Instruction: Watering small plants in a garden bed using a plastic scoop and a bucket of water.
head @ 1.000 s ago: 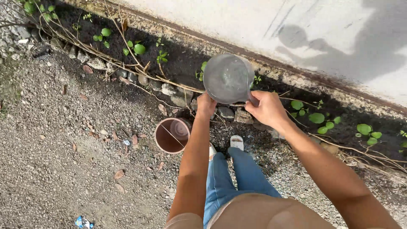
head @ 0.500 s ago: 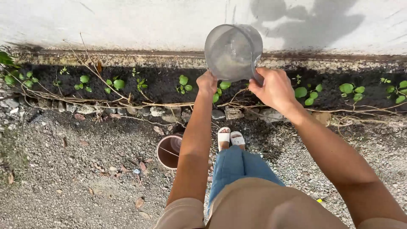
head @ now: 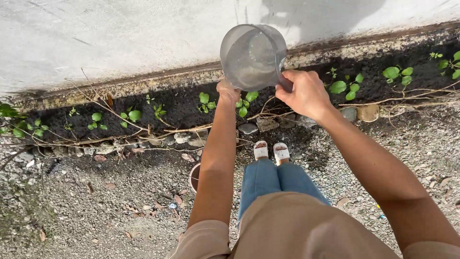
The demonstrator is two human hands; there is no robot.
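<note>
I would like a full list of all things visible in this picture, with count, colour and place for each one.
jug: one, clear grey plastic, tilted above the soil strip
soil strip: one, dark, along the wall foot
seedlings: many, green, in the soil
dry twigs: several, brown, at the soil edge
stones: several, grey, bordering the soil
pot: one, brown, partly hidden behind the left arm
gravel: grey, foreground
wall: one, whitish, top
left hand: under the jug
right hand: grips the jug handle

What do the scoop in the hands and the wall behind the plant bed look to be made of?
The scoop: likely translucent grey plastic, since light passes through its thin, smooth wall; the right hand grips its handle and the left hand steadies its underside. The wall: probably painted or plastered concrete, matte, pale and stained dark along its base.
</note>
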